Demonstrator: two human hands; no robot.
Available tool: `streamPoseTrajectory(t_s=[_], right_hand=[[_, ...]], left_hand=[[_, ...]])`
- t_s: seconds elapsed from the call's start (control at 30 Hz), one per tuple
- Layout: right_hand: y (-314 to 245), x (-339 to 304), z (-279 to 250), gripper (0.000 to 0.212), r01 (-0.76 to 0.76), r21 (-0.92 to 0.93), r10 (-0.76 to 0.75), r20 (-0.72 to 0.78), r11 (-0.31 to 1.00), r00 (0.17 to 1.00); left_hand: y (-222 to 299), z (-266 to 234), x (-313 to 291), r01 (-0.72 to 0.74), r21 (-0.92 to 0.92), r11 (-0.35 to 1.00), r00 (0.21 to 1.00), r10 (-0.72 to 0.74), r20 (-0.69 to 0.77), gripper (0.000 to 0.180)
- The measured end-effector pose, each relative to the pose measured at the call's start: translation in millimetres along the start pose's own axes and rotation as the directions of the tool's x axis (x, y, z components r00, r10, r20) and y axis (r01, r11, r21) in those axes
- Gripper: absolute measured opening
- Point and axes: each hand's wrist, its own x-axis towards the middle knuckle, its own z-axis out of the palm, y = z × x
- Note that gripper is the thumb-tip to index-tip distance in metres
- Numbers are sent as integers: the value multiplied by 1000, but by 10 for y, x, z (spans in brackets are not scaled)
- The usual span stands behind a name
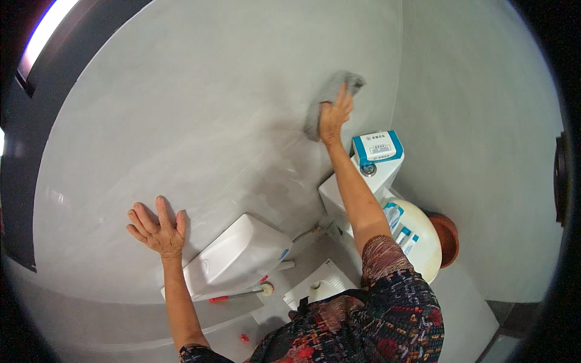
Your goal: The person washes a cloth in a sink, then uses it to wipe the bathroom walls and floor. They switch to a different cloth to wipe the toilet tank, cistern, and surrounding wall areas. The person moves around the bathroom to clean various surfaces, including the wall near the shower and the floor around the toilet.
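Observation:
My right hand [336,118] is pressed over a grey cloth [327,100] against the pale grey wall [212,109], high up near the corner. Parts of the cloth stick out past the fingers on both sides. Lower on the same wall, my left hand [156,231] lies flat with its fingers spread and nothing in it. Just beside that forearm is a white cistern [236,257] mounted on the wall. Below my right hand, a blue and white tissue pack [378,147] rests on the toilet tank [387,172], next to its round flush button.
The toilet's closed lid [426,257] carries more blue and white packs [407,239]. A brown bin [448,239] stands beside it. Lower down are a red-handled toilet brush [242,295] and a white squat pan [318,283]. A dark-framed window [66,66] edges the wall at left.

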Motion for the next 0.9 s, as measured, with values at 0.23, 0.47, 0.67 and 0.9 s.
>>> streamPoseTrajectory(t_s=[0.23,0.47,0.67,0.9], right_hand=[[258,294,27,69,36,58,-29,-120,998,992],[-901,-597,-2,58,869,115,-874,-4,482,486],[-563,226,-67,59,753,2,-748,-103,659,655],[329,1036,-25,71,147,-109,-165,-174,983,971]], left_hand=[[53,65,44,-24,7,1000,999,24,22,56],[-13,29,-10,-36,39,999,999,34,38,57],[12,32,-22,-19,32,999,1000,18,21,56],[23,30,-13,-30,15,999,998,29,51,57]])
